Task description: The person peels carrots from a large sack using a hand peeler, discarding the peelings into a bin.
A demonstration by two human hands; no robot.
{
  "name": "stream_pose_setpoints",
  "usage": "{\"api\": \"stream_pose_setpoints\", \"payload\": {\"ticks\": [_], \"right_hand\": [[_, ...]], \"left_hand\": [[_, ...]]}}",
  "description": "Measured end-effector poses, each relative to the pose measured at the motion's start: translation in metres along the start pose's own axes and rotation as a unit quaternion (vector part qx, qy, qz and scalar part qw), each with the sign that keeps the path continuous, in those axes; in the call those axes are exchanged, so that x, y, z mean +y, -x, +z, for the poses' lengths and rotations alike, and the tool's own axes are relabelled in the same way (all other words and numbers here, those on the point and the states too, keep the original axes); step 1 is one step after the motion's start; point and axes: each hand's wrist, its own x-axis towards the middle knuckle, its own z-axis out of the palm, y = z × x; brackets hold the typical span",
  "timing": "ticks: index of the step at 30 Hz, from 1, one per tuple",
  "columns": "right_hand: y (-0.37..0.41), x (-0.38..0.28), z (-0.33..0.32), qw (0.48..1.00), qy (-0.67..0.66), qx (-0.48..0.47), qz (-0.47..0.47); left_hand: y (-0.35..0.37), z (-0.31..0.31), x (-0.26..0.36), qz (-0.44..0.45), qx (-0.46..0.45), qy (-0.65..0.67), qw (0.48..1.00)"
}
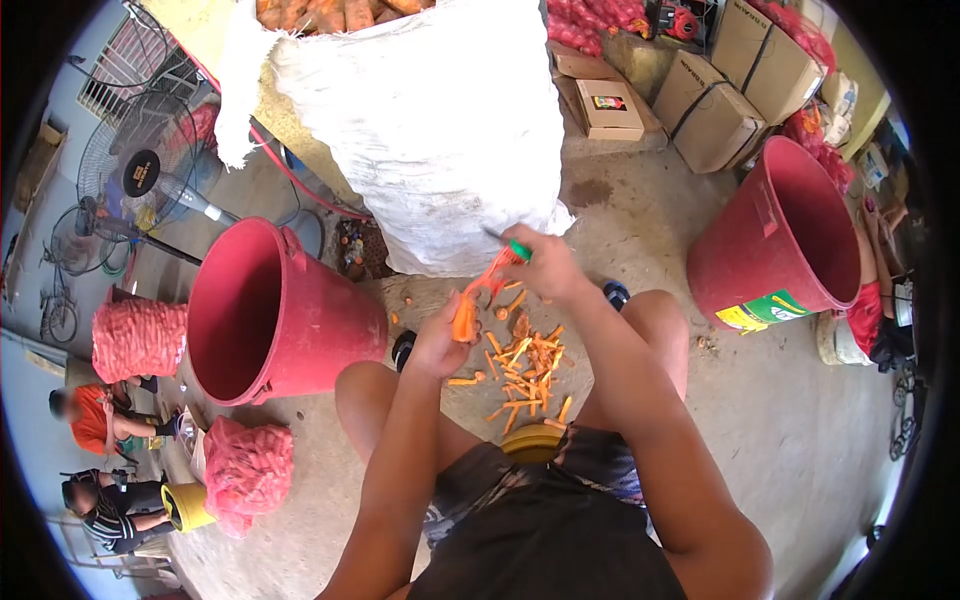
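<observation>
Out in front of my knees, my left hand [444,337] is closed around an orange carrot [464,318], its upper end pointing toward my other hand. My right hand [550,266] grips what looks like a small knife [519,250] with a green handle and a dark tip pointing up and left. Between the hands is a blurred orange-red strip [495,272] whose exact kind I cannot make out. Carrot strips and scraps [535,370] lie in a loose pile on the floor below, between my feet.
A large white sack [430,130] stands ahead, with carrots [340,14] at its top. Red bins stand left [330,310] and right [720,250]. Cardboard boxes [705,110] are at the back right. Filled pink bags [250,470], a fan [140,172] and two people [95,420] are left.
</observation>
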Motion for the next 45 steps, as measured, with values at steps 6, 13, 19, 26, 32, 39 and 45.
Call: {"api": "stream_pose_setpoints", "payload": {"ticks": [6, 13, 19, 26, 32, 39, 45], "right_hand": [[0.009, -0.014, -0.001, 0.998, 0.002, -0.046, 0.044], [0.012, -0.018, 0.003, 0.997, 0.006, -0.076, -0.015], [-0.001, -0.012, -0.015, 0.994, -0.015, 0.034, 0.101], [0.022, -0.023, 0.014, 0.995, 0.021, -0.094, 0.030], [0.001, -0.006, -0.005, 0.997, 0.063, -0.020, 0.051], [0.018, -0.017, 0.012, 0.997, 0.033, -0.075, 0.009], [-0.002, 0.006, -0.011, 0.997, 0.048, -0.015, 0.060]], "left_hand": [[0.002, 0.015, 0.001, 0.027, 0.078, -0.012, 0.997], [0.004, 0.027, 0.000, 0.022, 0.105, -0.045, 0.993], [0.005, 0.016, 0.001, 0.024, 0.103, -0.083, 0.991], [0.006, 0.041, -0.001, 0.032, 0.157, -0.071, 0.985], [0.003, 0.020, -0.004, 0.035, 0.149, -0.109, 0.982], [0.002, 0.028, 0.002, 0.002, 0.152, -0.076, 0.986], [0.007, 0.027, 0.005, -0.002, 0.144, -0.121, 0.982]]}}
